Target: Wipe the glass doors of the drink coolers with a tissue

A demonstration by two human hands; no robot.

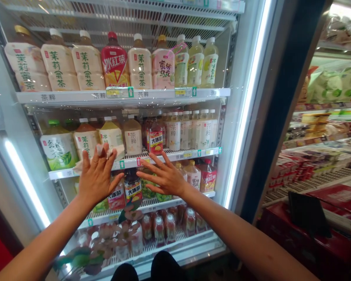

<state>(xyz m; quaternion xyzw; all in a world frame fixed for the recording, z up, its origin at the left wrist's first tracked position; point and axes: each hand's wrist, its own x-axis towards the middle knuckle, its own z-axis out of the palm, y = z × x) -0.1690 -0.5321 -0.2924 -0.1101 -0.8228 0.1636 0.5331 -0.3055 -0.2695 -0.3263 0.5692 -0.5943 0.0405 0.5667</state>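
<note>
My left hand is held up flat at the glass door of a drinks fridge, fingers spread. Under its palm and between its fingers a whitish cloth is held against the glass, its edges showing on both sides. To the right, my right hand is raised with its fingers apart and nothing in it; whether it touches the glass I cannot tell. Behind the hands stand a dark-labelled iced tea bottle and a red-and-yellow labelled bottle.
Large tea bottles line the upper shelf. Small bottles fill the bottom. A flower decoration shows low on the door. My knees are close below. At right are an open chilled display and dark red boxes.
</note>
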